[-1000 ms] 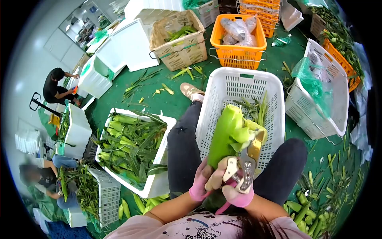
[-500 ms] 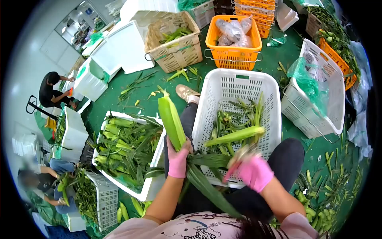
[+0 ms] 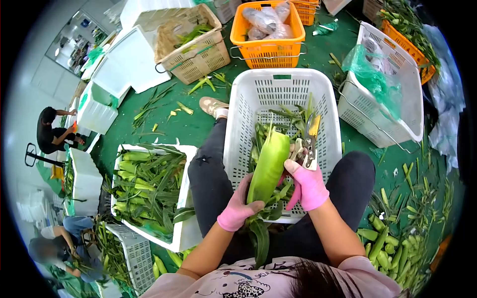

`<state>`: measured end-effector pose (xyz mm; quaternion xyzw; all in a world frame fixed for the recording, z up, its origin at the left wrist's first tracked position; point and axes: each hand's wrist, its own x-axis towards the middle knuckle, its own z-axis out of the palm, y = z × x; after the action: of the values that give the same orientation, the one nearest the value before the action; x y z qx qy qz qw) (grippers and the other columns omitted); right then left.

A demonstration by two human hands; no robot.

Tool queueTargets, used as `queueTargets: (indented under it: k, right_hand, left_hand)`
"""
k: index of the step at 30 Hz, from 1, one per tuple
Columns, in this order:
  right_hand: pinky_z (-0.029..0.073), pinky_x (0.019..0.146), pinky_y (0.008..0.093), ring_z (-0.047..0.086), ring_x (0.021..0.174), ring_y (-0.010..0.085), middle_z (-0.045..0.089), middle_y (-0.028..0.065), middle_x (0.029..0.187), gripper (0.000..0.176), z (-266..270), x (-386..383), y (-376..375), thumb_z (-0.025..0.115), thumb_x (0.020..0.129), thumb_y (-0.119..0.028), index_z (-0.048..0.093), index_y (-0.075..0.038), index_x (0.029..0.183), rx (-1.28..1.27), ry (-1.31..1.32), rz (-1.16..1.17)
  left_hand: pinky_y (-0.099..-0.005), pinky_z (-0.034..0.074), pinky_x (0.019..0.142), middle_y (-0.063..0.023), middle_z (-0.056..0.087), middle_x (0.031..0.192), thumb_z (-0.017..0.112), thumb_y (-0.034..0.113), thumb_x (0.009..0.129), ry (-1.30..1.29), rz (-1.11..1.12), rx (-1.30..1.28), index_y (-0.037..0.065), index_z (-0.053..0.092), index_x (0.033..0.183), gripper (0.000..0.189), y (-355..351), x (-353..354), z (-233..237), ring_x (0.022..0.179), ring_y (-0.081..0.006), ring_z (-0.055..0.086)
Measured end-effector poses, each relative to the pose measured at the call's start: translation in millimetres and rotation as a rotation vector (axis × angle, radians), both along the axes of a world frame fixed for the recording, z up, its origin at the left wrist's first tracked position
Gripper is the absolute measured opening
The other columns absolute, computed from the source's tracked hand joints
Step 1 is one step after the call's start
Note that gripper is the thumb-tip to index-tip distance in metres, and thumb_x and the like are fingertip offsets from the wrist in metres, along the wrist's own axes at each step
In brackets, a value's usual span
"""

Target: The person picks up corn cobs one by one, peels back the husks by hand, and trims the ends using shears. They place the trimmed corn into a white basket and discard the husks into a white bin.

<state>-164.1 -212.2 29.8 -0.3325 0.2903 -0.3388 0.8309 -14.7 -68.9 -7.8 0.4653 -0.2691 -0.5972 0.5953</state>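
Observation:
My left hand (image 3: 239, 206), in a pink glove, is closed round the lower end of a green ear of corn (image 3: 270, 164) still in its husk, its tip pointing away from me. Long leaves hang from its lower end. In my gloved right hand (image 3: 309, 187) is a pair of pruning shears (image 3: 310, 144) with red handles, blades pointing up and away. My right thumb is at the side of the ear. Both hands are over the near part of a white slotted basket (image 3: 237, 119), which contains cut leaves and husk trimmings.
A white foam box (image 3: 185, 198) full of corn stands at left. Loose ears (image 3: 390, 253) and scraps lie on the floor at right. Beyond are an orange basket (image 3: 268, 57), a beige basket (image 3: 203, 62) and another white basket (image 3: 377, 111). Two people work at far left.
The ear has moved right and toward me, from beside the basket to over it. My right hand has risen with the shears to the ear. The whole view has shifted slightly.

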Motion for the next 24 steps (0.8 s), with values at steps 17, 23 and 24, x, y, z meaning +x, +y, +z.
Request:
queueTargets:
  k: [17,23,24]
  right_hand:
    - [0.053,0.066,0.0331,0.062,0.071,0.0183,0.063,0.0096,0.094,0.037,31.8,-37.1,8.2,0.076,0.087,-0.02,0.057,-0.002,0.114,-0.426,0.556,0.007]
    - [0.057,0.082,0.0339,0.066,0.094,0.0196,0.067,0.0094,0.108,0.044,-17.2,-31.5,51.7,0.068,0.093,-0.032,0.058,-0.005,0.126,0.532,-0.019,0.296]
    - [0.058,0.084,0.0359,0.067,0.094,0.0223,0.067,0.0098,0.11,0.048,-27.3,-33.0,53.5,0.069,0.092,-0.03,0.057,-0.005,0.13,0.431,0.022,0.275]
  left_hand:
    - [-0.0419,0.034,0.114,-0.0181,0.044,0.152,0.075,0.006,0.08,-0.743,0.192,-0.257,0.006,0.05,0.127,0.053,-17.0,35.2,4.0,0.139,-0.0329,0.042]
    - [-0.0518,0.012,0.124,-0.0216,0.019,0.165,0.056,-0.004,0.08,-0.934,-0.113,-0.288,0.009,0.06,0.121,0.044,-1.3,-7.0,16.7,0.155,-0.0436,0.012]
    - [-0.0461,0.013,0.125,-0.0198,0.021,0.164,0.046,-0.005,0.08,-0.495,0.003,-0.211,0.007,0.054,0.134,0.056,9.8,-21.5,10.2,0.154,-0.0362,0.019]
